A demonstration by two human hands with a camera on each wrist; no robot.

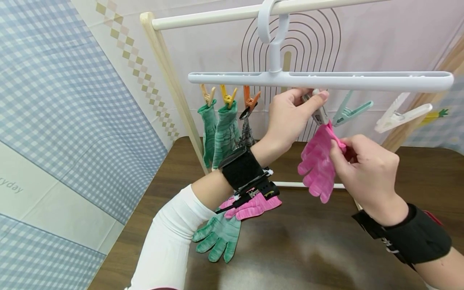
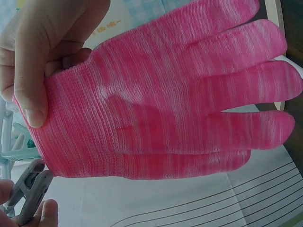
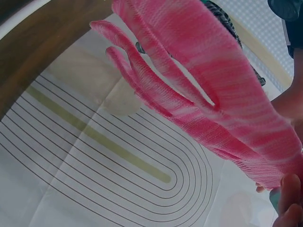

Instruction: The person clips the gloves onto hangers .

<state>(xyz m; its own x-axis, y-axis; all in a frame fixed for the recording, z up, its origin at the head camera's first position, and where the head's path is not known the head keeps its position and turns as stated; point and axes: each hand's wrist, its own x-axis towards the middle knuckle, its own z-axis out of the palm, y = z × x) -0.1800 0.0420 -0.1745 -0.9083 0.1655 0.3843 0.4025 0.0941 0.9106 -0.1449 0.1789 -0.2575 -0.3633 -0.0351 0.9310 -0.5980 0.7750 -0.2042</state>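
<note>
Under the white hanger point(image 1: 239, 79), my left hand point(image 1: 284, 121) pinches a grey clothespin point(image 1: 320, 114) between thumb and fingers. Its jaws are at the corner of a pink glove's cuff. The pink glove point(image 1: 319, 161) hangs with its fingers downward. My right hand point(image 1: 375, 177) pinches the other side of that cuff between thumb and fingers. In the left wrist view the glove point(image 2: 156, 104) is spread flat, with the grey clothespin point(image 2: 33, 189) at the cuff's edge. The right wrist view shows the glove point(image 3: 227, 90) from its edge, its fingers partly apart.
Two green gloves point(image 1: 225, 129) and a black-and-grey knitted item point(image 1: 246, 131) hang from clothespins on the left. A mint clothespin point(image 1: 351, 112) and a white clothespin point(image 1: 402, 116) hang at right. Below, a green glove point(image 1: 219, 235) and pink glove point(image 1: 253, 206) lie on the wooden table point(image 1: 290, 249).
</note>
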